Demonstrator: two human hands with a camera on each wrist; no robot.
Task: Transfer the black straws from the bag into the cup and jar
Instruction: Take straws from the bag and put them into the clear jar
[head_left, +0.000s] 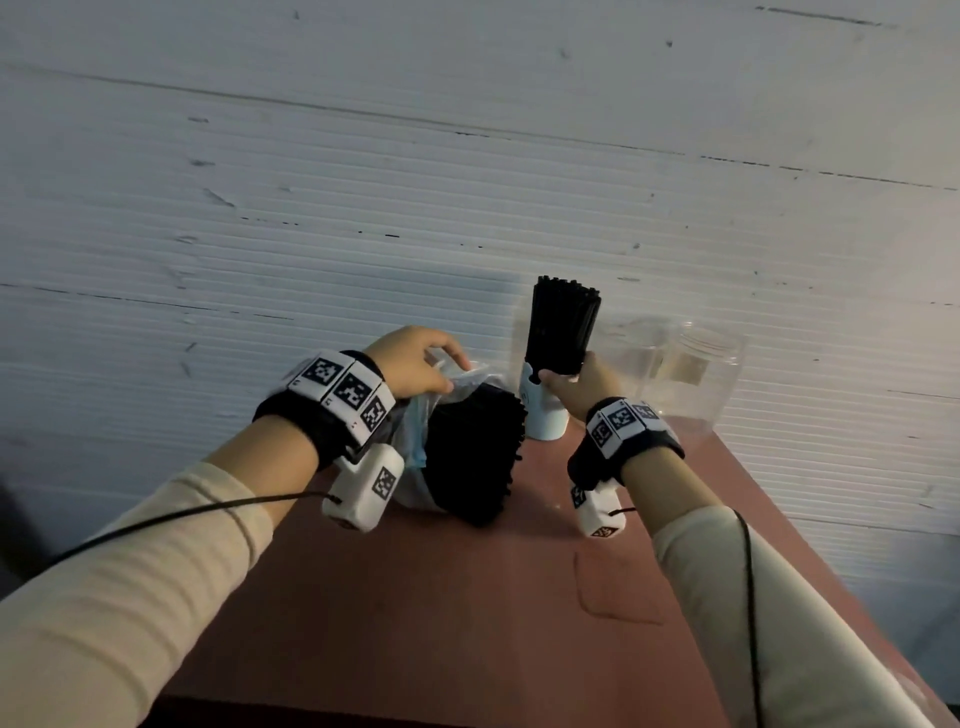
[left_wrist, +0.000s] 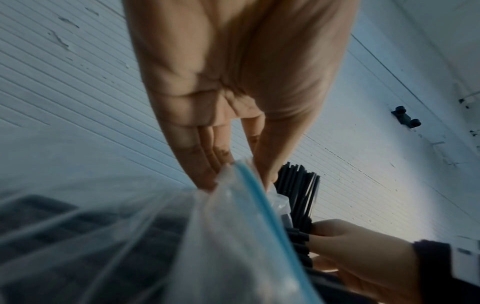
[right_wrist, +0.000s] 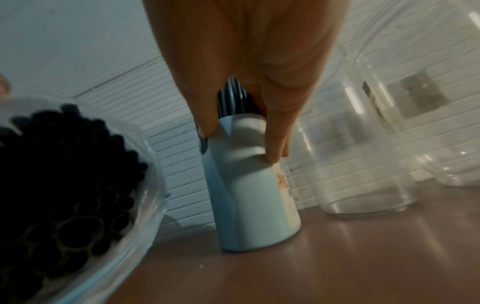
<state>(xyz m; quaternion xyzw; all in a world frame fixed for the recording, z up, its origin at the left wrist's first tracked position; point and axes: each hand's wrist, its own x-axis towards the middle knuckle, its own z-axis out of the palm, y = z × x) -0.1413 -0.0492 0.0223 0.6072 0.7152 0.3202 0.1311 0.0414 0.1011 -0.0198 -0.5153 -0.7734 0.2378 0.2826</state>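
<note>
A clear zip bag (head_left: 415, 431) full of black straws (head_left: 472, 457) lies on its side on the reddish table (head_left: 441, 597), its mouth facing right. My left hand (head_left: 454, 371) pinches the bag's (left_wrist: 182, 236) upper rim by the blue zip strip (left_wrist: 259, 195). My right hand (head_left: 566, 371) grips a bundle of black straws (head_left: 563, 322) that stands upright in the pale blue cup (head_left: 543, 421). In the right wrist view my fingertips (right_wrist: 275, 156) reach the cup's (right_wrist: 249, 195) rim, with the bundle (right_wrist: 232, 98) rising between them. A clear jar (head_left: 701, 374) stands right of the cup.
A second clear container (head_left: 631, 353) stands between the cup and the jar, against the white ribbed wall (head_left: 467, 182). The table's right edge (head_left: 810, 540) runs diagonally close behind the jar. Bare tabletop lies in front of my hands.
</note>
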